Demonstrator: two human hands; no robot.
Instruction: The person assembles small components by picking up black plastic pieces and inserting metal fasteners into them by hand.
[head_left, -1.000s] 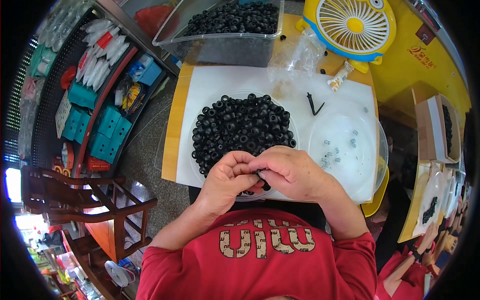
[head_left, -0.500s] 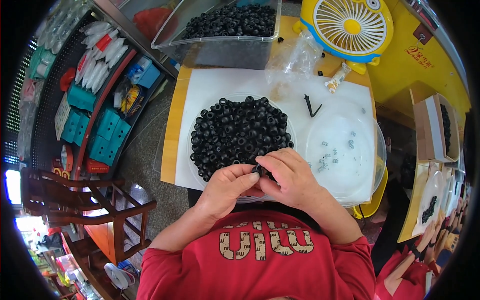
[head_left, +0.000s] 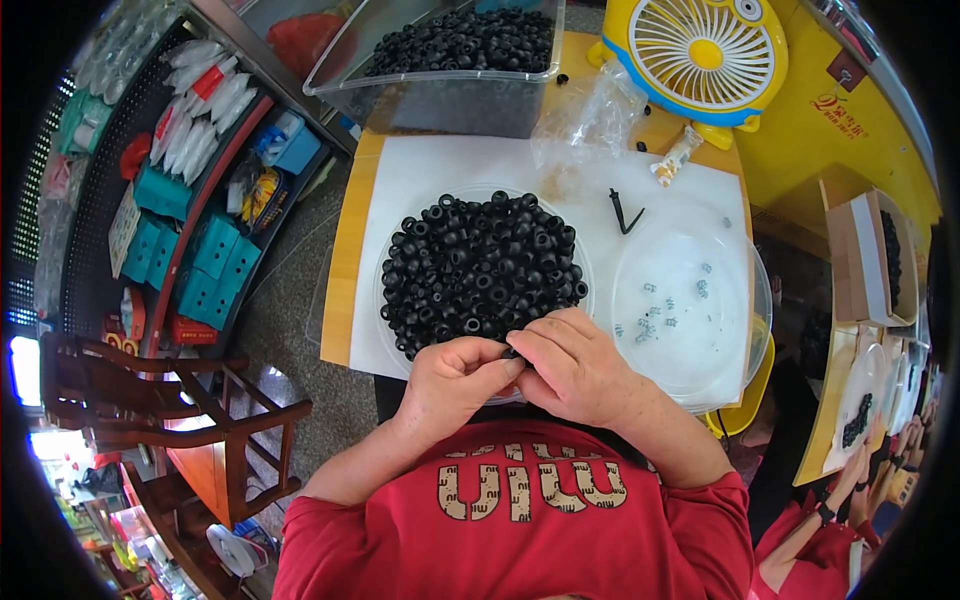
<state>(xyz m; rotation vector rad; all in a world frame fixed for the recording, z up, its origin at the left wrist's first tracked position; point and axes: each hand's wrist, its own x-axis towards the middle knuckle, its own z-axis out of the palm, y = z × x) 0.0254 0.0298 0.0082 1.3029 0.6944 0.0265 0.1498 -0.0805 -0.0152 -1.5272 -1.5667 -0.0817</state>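
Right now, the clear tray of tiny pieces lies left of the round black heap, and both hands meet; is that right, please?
Not quite: the head view shows the clear tray right of the round black heap; the left hand and right hand do meet.

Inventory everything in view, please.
Table: one, tan, centre
Sheet: one, white, on table
Trays: two, clear, on sheet
Ringlike pieces: uncountable, black, heaped on left tray
Bits: several, greyish, right tray
Forked strip: one, black, beyond right tray
Bin: one, clear, table's far end
Bag: one, clear, beside bin
Fan: one, mostly yellow, far right
Shelving: one, dark, left
Chairs: uncertain, brown, lower left
Carton: one, brown, right
Co-worker's sleeve: one, red, lower right
Left hand, right hand: two, bare, pinching piece by left tray
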